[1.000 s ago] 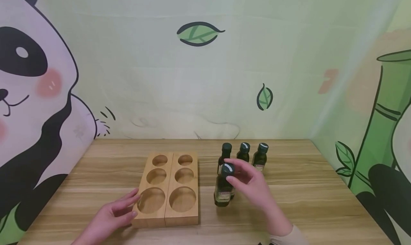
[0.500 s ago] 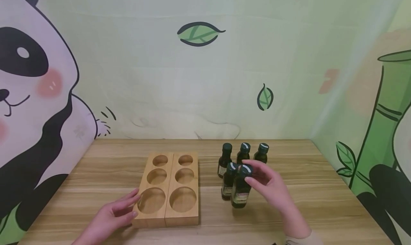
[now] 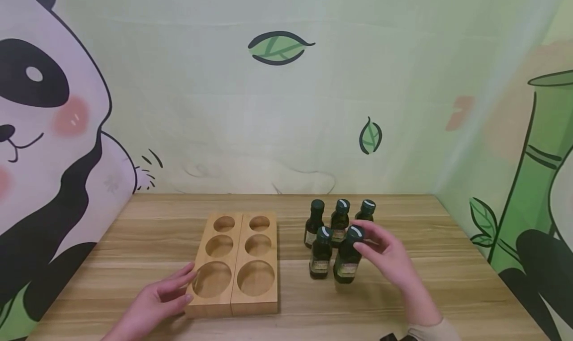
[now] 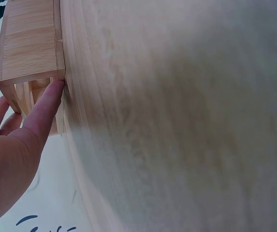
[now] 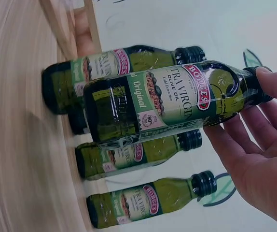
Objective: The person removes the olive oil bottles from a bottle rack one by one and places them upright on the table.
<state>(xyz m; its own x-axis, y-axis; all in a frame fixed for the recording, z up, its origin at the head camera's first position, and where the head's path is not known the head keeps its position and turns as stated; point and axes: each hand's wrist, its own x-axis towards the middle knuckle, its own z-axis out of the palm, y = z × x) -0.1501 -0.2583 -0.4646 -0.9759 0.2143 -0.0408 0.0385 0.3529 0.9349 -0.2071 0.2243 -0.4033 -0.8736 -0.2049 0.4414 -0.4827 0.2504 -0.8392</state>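
Observation:
Five dark green olive oil bottles stand in a group on the wooden table point(image 3: 403, 301). My right hand point(image 3: 363, 237) pinches the cap of the front right bottle point(image 3: 346, 265), which is a little tilted with its base at or just above the table. In the right wrist view the same bottle point(image 5: 162, 104) shows its label, and my fingertips point(image 5: 270, 79) curl over its cap. Another bottle point(image 3: 320, 255) stands just left of it. My left hand point(image 3: 172, 294) rests with straight fingers against the front left corner of a wooden six-hole tray point(image 3: 233, 303); the left wrist view shows those fingers point(image 4: 46, 104) touching the tray point(image 4: 30, 41).
Three more bottles point(image 3: 340, 216) stand in a row behind the held one. All six holes of the tray hold nothing. A printed panda and bamboo backdrop point(image 3: 277, 107) rises behind the table and along both sides.
My right hand has carried the held bottle to the right, from near the tray's side to a spot right of the other front bottle. The left hand has stayed on the tray.

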